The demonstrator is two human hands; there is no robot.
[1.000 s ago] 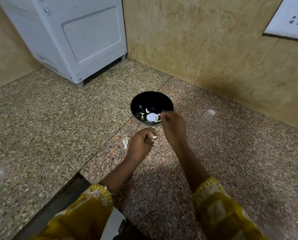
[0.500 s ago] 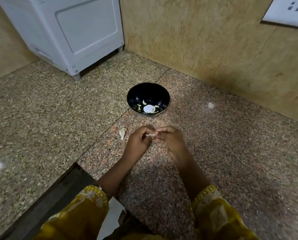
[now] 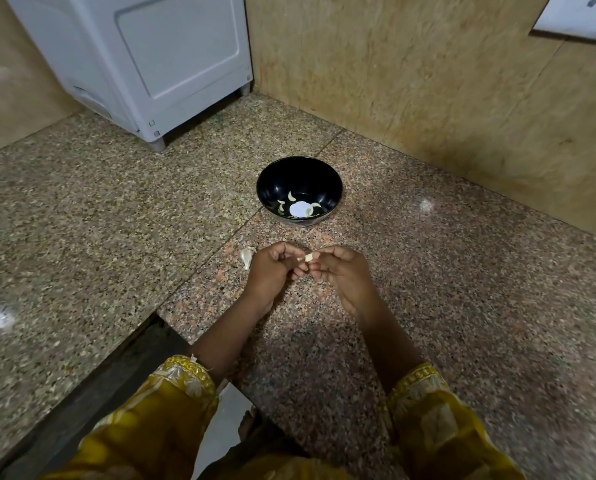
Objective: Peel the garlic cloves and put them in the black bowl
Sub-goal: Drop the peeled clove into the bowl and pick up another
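Note:
The black bowl (image 3: pixel 267 181) stands on the granite counter near the wall corner, with several pale peeled garlic cloves (image 3: pixel 291 196) lying in its bottom. Just in front of the bowl my left hand (image 3: pixel 272 271) and my right hand (image 3: pixel 345 275) meet, fingertips together. Between them they pinch a small pale garlic clove (image 3: pixel 309 257). Another garlic clove (image 3: pixel 247 256), still in its whitish skin, lies on the counter just left of my left hand.
A white appliance (image 3: pixel 158 60) stands at the back left on the granite counter (image 3: pixel 82 220). A tan tiled wall (image 3: pixel 428 81) closes the back and right, with a white socket plate (image 3: pixel 580 19) at top right. The counter's edge drops off at the lower left.
My right hand drew back from the bowl's rim and joined my left hand in front of the bowl. Both now pinch the small clove between them.

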